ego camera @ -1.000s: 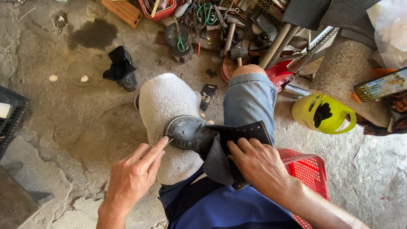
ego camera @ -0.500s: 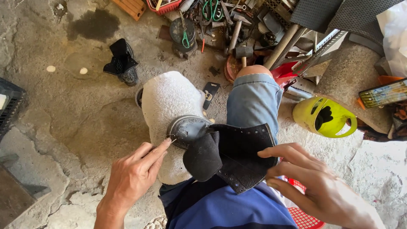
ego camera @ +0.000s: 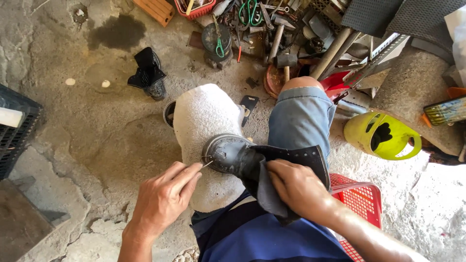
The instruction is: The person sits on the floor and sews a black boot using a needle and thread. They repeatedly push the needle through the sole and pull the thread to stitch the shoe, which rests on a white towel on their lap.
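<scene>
Black leather boot (ego camera: 233,154) lying on a white towel-draped knee (ego camera: 204,121), one of two boots in view.
Second black boot (ego camera: 148,73) stands on the concrete floor (ego camera: 97,140). Left hand (ego camera: 162,201) pinches a thin needle (ego camera: 208,164) at the toe; right hand (ego camera: 298,189) grips the boot's shaft.

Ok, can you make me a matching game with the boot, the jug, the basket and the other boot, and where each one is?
Things:
1. black boot
2. yellow-green jug
3. red basket
4. second black boot

Places:
A. standing alone on the concrete floor, upper left
B. lying on the white cloth over the knee
C. under the right forearm
D. on the floor at the right, beside the bare knee

Pairs: 1-B, 2-D, 3-C, 4-A
</scene>
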